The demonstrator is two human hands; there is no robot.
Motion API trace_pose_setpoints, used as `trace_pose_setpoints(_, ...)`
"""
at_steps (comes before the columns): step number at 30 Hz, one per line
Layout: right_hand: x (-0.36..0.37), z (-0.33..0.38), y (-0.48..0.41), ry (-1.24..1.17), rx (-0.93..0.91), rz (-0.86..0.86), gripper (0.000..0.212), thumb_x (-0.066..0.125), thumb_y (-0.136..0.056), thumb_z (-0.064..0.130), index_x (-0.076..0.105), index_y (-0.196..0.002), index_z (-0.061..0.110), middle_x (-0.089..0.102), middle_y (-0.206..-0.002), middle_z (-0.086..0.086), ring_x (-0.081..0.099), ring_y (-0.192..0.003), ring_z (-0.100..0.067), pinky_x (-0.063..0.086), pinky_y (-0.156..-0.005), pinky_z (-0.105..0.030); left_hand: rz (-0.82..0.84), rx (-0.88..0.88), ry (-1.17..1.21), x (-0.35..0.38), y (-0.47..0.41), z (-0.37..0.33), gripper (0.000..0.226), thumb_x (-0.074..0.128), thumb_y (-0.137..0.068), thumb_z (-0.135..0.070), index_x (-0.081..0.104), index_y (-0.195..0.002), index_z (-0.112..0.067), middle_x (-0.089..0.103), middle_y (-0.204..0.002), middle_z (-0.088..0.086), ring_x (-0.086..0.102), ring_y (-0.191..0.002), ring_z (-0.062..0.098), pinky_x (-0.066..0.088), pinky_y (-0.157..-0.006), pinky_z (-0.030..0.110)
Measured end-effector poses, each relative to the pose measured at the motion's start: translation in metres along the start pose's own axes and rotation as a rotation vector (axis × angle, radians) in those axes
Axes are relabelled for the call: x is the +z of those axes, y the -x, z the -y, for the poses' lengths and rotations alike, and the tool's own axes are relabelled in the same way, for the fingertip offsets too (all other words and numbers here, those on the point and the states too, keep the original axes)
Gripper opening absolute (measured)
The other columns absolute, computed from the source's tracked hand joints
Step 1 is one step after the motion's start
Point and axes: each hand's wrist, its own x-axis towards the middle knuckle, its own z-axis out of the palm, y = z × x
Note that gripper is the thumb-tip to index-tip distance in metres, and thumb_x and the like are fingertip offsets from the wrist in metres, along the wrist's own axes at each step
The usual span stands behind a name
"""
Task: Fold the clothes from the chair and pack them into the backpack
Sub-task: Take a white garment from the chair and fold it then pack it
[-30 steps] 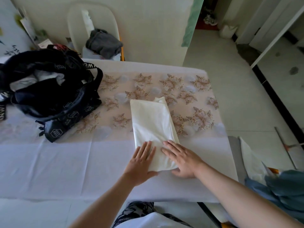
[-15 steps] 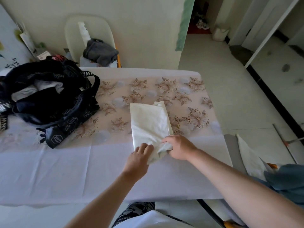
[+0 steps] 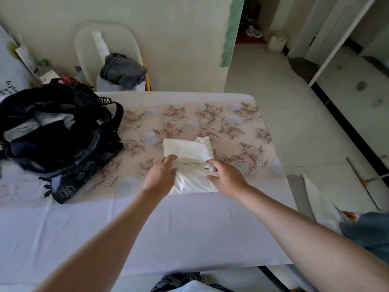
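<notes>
Garment: soft cream rectangle | left hand, right hand grip fold

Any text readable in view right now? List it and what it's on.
"WE": white letters on the backpack strap, rest hidden.
Print under the hexagon logos on the backpack: too small to read.
Dark handwriting on the white surface far left: illegible.

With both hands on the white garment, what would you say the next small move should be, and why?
Probably lay the lifted edge onto the far half and press flat: the left hand and right hand grip the near edge of the white garment, raised and bunched, mid-fold.
</notes>
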Motion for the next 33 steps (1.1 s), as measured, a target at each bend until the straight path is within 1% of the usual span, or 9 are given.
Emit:
trace_pose_setpoints(2,0.001,0.003,-0.016,0.023,0.039,0.006,0.05,0.066,-0.093,0.034,0.05,-0.139,0.026,0.062,-0.126,0.004,0.061,-0.112,-0.02,0.044,-0.086,-0.028,-0.222,0.181,-0.123,0.01,0.003,-0.006,0.044,0.062,-0.081,-0.004,0.06,-0.123,-0.014,0.06,-0.125,0.006,0.054,-0.114,0.029,0.041,-0.093,0.042)
trace_pose_setpoints(5,0.006,0.003,-0.038,0.066,0.0,0.004,0.045,0.065,-0.093,0.034,0.052,-0.135,0.026,0.064,-0.124,0.003,0.063,-0.109,-0.022,0.047,-0.084,-0.031,-0.133,0.468,-0.168,0.035,0.004,-0.015,0.042,0.058,-0.085,-0.018,0.061,-0.128,-0.018,0.055,-0.138,0.006,0.047,-0.129,0.028,0.038,-0.106,0.045)
trace_pose_setpoints(10,0.016,-0.001,-0.058,0.416,-0.033,-0.208,0.048,0.075,-0.082,0.024,0.055,-0.125,0.018,0.056,-0.118,-0.009,0.061,-0.095,-0.032,0.051,-0.073,-0.041,0.349,0.255,-0.324,0.069,-0.012,0.009,0.073,0.004,-0.09,-0.057,0.011,-0.157,-0.03,-0.005,-0.165,-0.001,-0.005,-0.152,0.027,0.007,-0.121,0.053)
trace_pose_setpoints(13,0.031,-0.01,-0.053,0.531,-0.361,-0.298,0.041,0.06,-0.088,0.015,0.058,-0.129,0.012,0.053,-0.131,-0.014,0.053,-0.114,-0.035,0.046,-0.092,-0.047,0.406,0.257,-0.295,0.075,-0.027,0.019,0.075,-0.007,-0.086,-0.061,-0.003,-0.156,-0.035,-0.017,-0.163,-0.005,-0.017,-0.15,0.023,-0.004,-0.122,0.049)
trace_pose_setpoints(15,0.042,-0.019,-0.045,0.513,-0.479,-0.161,0.051,0.05,-0.095,0.031,0.052,-0.141,0.009,0.046,-0.147,-0.015,0.042,-0.135,-0.034,0.035,-0.11,-0.046,0.423,0.264,-0.281,0.077,-0.036,0.023,0.074,-0.007,-0.087,-0.062,-0.006,-0.156,-0.034,-0.018,-0.163,-0.006,-0.019,-0.15,0.021,-0.005,-0.122,0.049)
trace_pose_setpoints(20,0.048,-0.033,-0.049,0.459,-0.3,0.234,0.107,0.056,-0.077,0.065,0.012,-0.159,0.011,-0.001,-0.167,-0.008,-0.006,-0.154,-0.022,0.004,-0.125,-0.038,0.374,0.236,-0.198,0.081,-0.047,0.04,0.079,-0.007,-0.093,-0.064,0.01,-0.158,-0.022,-0.009,-0.163,-0.002,-0.011,-0.151,0.02,0.006,-0.122,0.049)
trace_pose_setpoints(25,0.038,-0.022,-0.068,0.43,-0.306,0.187,0.107,0.084,-0.057,0.048,0.045,-0.144,0.0,0.046,-0.149,-0.02,0.043,-0.14,-0.033,0.017,-0.118,-0.038,0.048,0.33,-0.165,0.076,-0.029,0.035,0.065,0.048,-0.092,-0.056,0.053,-0.14,-0.012,0.037,-0.156,0.008,0.033,-0.143,0.032,0.03,-0.113,0.051)
trace_pose_setpoints(29,0.034,-0.017,-0.072,0.387,-0.217,0.316,0.094,0.068,-0.08,0.032,0.019,-0.157,0.011,0.015,-0.165,-0.007,0.012,-0.153,-0.021,0.003,-0.12,-0.024,0.219,0.27,-0.247,0.073,-0.02,0.045,0.104,0.072,-0.06,-0.068,0.042,-0.147,-0.02,0.044,-0.151,0.007,0.042,-0.137,0.033,0.04,-0.106,0.052)
trace_pose_setpoints(33,0.014,0.005,-0.075,0.355,-0.104,0.346,0.084,0.063,-0.073,0.047,0.036,-0.149,0.022,0.041,-0.154,0.001,0.041,-0.14,-0.02,0.036,-0.112,-0.031,0.29,0.103,-0.115,0.047,-0.037,0.037,0.071,0.068,-0.074,-0.029,0.048,-0.142,-0.023,0.056,-0.14,0.002,0.052,-0.129,0.027,0.049,-0.099,0.039)
